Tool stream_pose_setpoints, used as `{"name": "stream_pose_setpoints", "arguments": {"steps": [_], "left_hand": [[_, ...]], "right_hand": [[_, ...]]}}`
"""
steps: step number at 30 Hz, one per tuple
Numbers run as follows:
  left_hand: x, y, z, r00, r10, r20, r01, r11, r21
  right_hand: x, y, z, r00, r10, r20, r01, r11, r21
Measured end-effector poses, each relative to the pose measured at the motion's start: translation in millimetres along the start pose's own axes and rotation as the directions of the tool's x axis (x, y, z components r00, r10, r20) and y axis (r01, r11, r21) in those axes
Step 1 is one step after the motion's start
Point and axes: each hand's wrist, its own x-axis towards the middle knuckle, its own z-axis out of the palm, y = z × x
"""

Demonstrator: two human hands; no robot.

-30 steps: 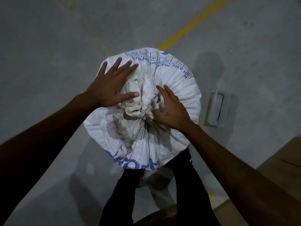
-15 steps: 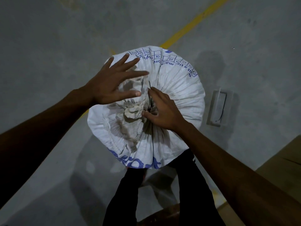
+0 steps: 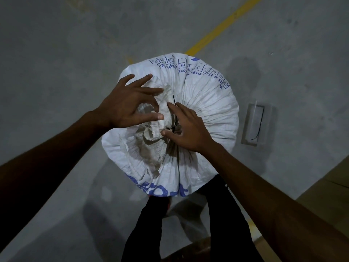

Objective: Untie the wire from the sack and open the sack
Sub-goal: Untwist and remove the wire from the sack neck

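Observation:
A full white woven sack with blue print stands upright on the floor, its mouth gathered into a bunched neck. A thin black wire binds the neck, one end sticking up. My right hand rests on the sack beside the knot, thumb and fingers touching the wire where it wraps the neck. My left hand hovers over the loose bunched fabric, fingers spread and curled, holding nothing.
The grey concrete floor carries a yellow painted line. A pale rectangular plate with a black cord lies right of the sack. My dark-trousered legs stand just behind it. A brownish surface shows at the right edge.
My left hand lifted off the sack and curled its fingers over the bunched fabric. My right hand shifted onto the wire knot, and the wire's upright end came into sight.

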Motion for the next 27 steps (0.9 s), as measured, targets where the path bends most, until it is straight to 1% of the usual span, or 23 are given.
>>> {"name": "stream_pose_setpoints", "arguments": {"steps": [5, 9, 13, 17, 20, 22, 23, 25, 27], "left_hand": [[3, -1, 7, 0.999, -0.043, 0.013, 0.043, 0.999, 0.027], [3, 1, 15, 0.993, -0.110, 0.046, 0.106, 0.991, 0.080], [8, 4, 18, 0.980, -0.178, 0.087, 0.162, 0.974, 0.160], [10, 4, 25, 0.965, -0.236, 0.112, 0.203, 0.947, 0.248], [8, 3, 32, 0.971, -0.200, 0.128, 0.140, 0.918, 0.370], [8, 0, 37, 0.982, -0.144, 0.120, 0.077, 0.893, 0.443], [9, -2, 40, 0.989, -0.106, 0.100, 0.048, 0.885, 0.463], [12, -6, 44, 0.998, -0.025, 0.058, -0.007, 0.875, 0.485], [16, -13, 48, 0.994, 0.090, 0.060, -0.108, 0.869, 0.483]], "right_hand": [[2, 2, -1, 1.000, 0.013, 0.003, -0.013, 1.000, -0.003], [-1, 9, -1, 0.999, 0.048, -0.009, -0.048, 0.999, 0.015], [-12, 22, -1, 0.996, 0.092, -0.001, -0.092, 0.996, 0.015], [-22, 37, 9, 0.996, 0.082, -0.043, -0.083, 0.996, -0.023], [-32, 39, 16, 0.985, 0.120, -0.123, -0.124, 0.992, -0.022], [-35, 38, 22, 0.973, 0.116, -0.198, -0.124, 0.992, -0.025], [-34, 37, 25, 0.969, 0.114, -0.221, -0.116, 0.993, 0.002], [-29, 34, 34, 0.970, 0.117, -0.211, -0.095, 0.990, 0.107], [-24, 31, 46, 0.976, 0.138, -0.171, -0.111, 0.981, 0.161]]}}
